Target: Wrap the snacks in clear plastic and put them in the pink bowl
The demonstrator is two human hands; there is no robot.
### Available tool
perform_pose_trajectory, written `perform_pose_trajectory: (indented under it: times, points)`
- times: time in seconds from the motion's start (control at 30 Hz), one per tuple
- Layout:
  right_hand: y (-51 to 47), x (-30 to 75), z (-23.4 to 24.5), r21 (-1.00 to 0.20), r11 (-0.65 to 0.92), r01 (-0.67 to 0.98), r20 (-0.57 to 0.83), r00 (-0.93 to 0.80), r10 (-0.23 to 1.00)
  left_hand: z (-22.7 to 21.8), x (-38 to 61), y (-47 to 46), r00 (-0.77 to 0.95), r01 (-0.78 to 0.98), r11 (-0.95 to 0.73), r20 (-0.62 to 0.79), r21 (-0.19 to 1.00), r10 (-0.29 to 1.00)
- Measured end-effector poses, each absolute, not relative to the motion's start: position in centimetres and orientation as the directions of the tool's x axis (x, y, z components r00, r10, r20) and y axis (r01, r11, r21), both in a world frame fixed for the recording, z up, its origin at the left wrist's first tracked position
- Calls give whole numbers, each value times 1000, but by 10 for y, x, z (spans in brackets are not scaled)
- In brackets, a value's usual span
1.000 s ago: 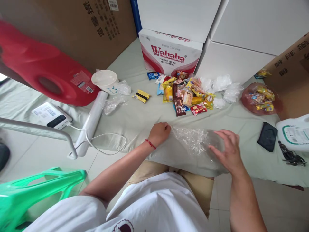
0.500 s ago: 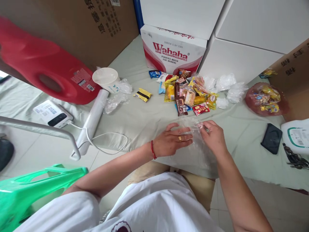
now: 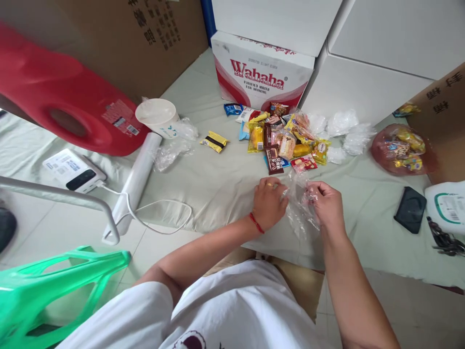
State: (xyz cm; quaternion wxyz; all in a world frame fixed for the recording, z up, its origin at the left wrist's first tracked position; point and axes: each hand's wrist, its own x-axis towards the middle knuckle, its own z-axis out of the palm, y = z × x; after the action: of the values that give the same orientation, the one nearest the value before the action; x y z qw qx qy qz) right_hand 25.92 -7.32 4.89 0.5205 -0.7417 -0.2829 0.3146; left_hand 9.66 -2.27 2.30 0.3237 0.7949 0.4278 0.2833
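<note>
Between my two hands a thin clear plastic bag hangs bunched and creased over the green cloth. My right hand pinches its right side between thumb and fingers. With fingers curled, my left hand grips the bag's left side; the fingertips are partly hidden. Just beyond the hands lies a pile of wrapped snacks, with a brown cocoa packet and a red packet nearest. A single yellow snack packet rests apart to the left. Crumpled clear bags sit right of the pile.
A white paper cup, a plastic roll and a white device with a cable lie left, near a red jug. Behind the snacks stands a Wahaba-style water carton. A reddish bowl and black phone are right.
My left hand has gone from spread flat over the plastic bag to curled on its edge. The bag, flat before, is now gathered up between both hands.
</note>
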Motion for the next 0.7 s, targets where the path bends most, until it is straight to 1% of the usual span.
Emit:
perform_pose_trajectory:
  times: [0.03, 0.07, 0.1, 0.13, 0.17, 0.2, 0.23, 0.27, 0.33, 0.37, 0.4, 0.43, 0.47, 0.5, 0.53, 0.57, 0.6, 0.63, 0.67, 0.7]
  points:
    - [-73, 261, 49, -958, -286, 24, -203, 649, 733, 21, 98, -18, 434, 454, -348, 138, 820, 890]
    - [-74, 264, 49, -960, -280, -34, -232, 656, 718, 20, 99, -12, 382, 388, -237, 78, 891, 921]
    - [-76, 267, 49, -957, -278, -82, -262, 658, 706, 20, 98, -5, 323, 304, -94, -10, 948, 946]
    - [-77, 272, 49, -952, -280, -123, -290, 656, 697, 20, 97, 3, 262, 211, 67, -123, 975, 957]
    - [-79, 277, 48, -947, -282, -154, -311, 654, 690, 22, 95, 11, 207, 119, 218, -239, 969, 949]
    - [-81, 283, 46, -943, -283, -175, -327, 650, 686, 23, 92, 19, 169, 42, 334, -337, 941, 926]
    - [-82, 290, 42, -939, -288, -187, -338, 648, 683, 24, 88, 26, 144, -9, 407, -402, 913, 904]
    - [-84, 297, 39, -935, -298, -190, -348, 650, 675, 25, 84, 33, 130, -28, 438, -431, 899, 893]
    - [-87, 313, 31, -931, -326, -165, -347, 676, 650, 25, 75, 42, 116, 14, 400, -399, 917, 910]
    - [-89, 320, 28, -932, -341, -126, -326, 704, 631, 24, 70, 45, 121, 62, 351, -356, 934, 926]
    - [-92, 327, 28, -932, -358, -53, -275, 747, 606, 22, 65, 46, 132, 116, 300, -314, 947, 940]
    - [-96, 332, 30, -925, -374, 61, -181, 796, 578, 20, 61, 46, 147, 167, 252, -277, 953, 949]
    - [-99, 335, 35, -901, -380, 211, -41, 829, 558, 17, 57, 46, 168, 214, 212, -250, 954, 954]
    - [-102, 336, 43, -848, -365, 384, 127, 816, 563, 14, 55, 45, 193, 253, 180, -232, 951, 954]
    - [-104, 333, 52, -760, -322, 564, 295, 742, 602, 11, 53, 43, 219, 284, 153, -219, 947, 951]
    - [-106, 327, 61, -641, -243, 728, 427, 602, 675, 8, 52, 42, 241, 311, 125, -206, 942, 948]
    - [-106, 319, 69, -510, -128, 851, 493, 411, 766, 6, 52, 41, 256, 337, 92, -185, 937, 949]
    - [-105, 308, 75, -388, 0, 922, 489, 205, 848, 5, 52, 40, 256, 368, 53, -156, 928, 954]
    - [-103, 297, 79, -289, 115, 950, 426, 20, 904, 5, 51, 39, 235, 402, 8, -112, 916, 966]
    - [-101, 285, 79, -214, 196, 957, 338, -116, 934, 6, 50, 38, 195, 441, -46, -46, 897, 980]
